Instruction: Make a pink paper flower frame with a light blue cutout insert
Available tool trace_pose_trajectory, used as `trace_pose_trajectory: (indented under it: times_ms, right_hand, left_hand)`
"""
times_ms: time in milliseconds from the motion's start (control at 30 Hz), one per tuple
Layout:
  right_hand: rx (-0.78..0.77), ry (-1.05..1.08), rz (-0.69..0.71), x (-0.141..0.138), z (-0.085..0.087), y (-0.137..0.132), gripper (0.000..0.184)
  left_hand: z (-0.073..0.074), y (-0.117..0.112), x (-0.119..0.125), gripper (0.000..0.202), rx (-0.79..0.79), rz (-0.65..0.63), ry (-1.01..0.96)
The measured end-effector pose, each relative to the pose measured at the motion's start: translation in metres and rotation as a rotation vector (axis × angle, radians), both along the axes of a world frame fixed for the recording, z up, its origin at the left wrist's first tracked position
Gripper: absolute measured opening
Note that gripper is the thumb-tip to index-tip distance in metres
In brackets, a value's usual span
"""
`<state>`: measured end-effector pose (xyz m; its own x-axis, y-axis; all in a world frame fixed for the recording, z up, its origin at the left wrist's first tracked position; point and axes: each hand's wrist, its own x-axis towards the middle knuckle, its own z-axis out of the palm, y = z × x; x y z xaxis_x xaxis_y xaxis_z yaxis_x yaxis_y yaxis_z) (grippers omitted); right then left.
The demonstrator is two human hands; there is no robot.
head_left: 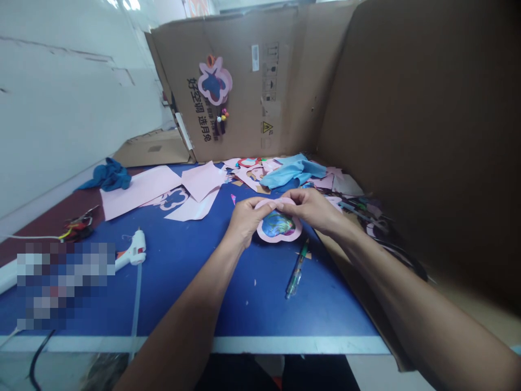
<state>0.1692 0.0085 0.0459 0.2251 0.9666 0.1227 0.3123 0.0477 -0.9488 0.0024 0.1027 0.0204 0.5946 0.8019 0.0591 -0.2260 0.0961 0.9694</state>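
Observation:
Both hands grip a pink flower-shaped paper cutout [280, 237] with a shiny blue-green centre, held just above the blue table. My left hand [245, 218] pinches its upper left edge with the thumb on top. On the upper right edge, my right hand [309, 205] is closed in the same way, the two thumbs almost meeting. The fingers beneath the paper are hidden. A clear pen [297, 271] with a green part lies on the table just below the cutout. Farther left rests a white glue gun [136, 250] with a glue stick trailing from it.
Pink paper sheets [142, 187] and a dark blue cloth [109, 175] lie at the back left. A light blue cloth [293, 171] sits among paper scraps. Cardboard walls [297, 70] enclose the back and right; a similar flower ornament [215, 81] hangs there. Pliers [79, 225] lie left.

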Motion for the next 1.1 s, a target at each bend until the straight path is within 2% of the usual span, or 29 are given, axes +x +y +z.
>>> trace_pose_trajectory:
  times_ms: [133, 300, 467, 600, 1100]
  right_hand:
    - [0.01, 0.011, 0.034, -0.0004, -0.0003, 0.0003, 0.052]
    - [0.008, 0.047, 0.062, 0.0013, -0.0011, 0.0012, 0.05]
    - [0.01, 0.051, -0.001, 0.0042, 0.0001, 0.0017, 0.051]
    - [0.028, 0.043, -0.048, 0.0075, -0.0021, 0.0027, 0.052]
    - [0.024, 0.035, -0.05, 0.0071, -0.0013, 0.0019, 0.048]
  left_hand:
    - [0.0021, -0.0003, -0.0007, 0.04, -0.081, -0.012, -0.011]
    - [0.0016, 0.0012, -0.001, 0.035, -0.042, 0.046, -0.009]
    - [0.0009, 0.0045, 0.0, 0.029, -0.051, 0.115, -0.045]
    - [0.0013, 0.005, 0.0008, 0.025, -0.073, 0.122, -0.061]
    - [0.0013, 0.0033, 0.0012, 0.023, -0.032, 0.139, -0.041]
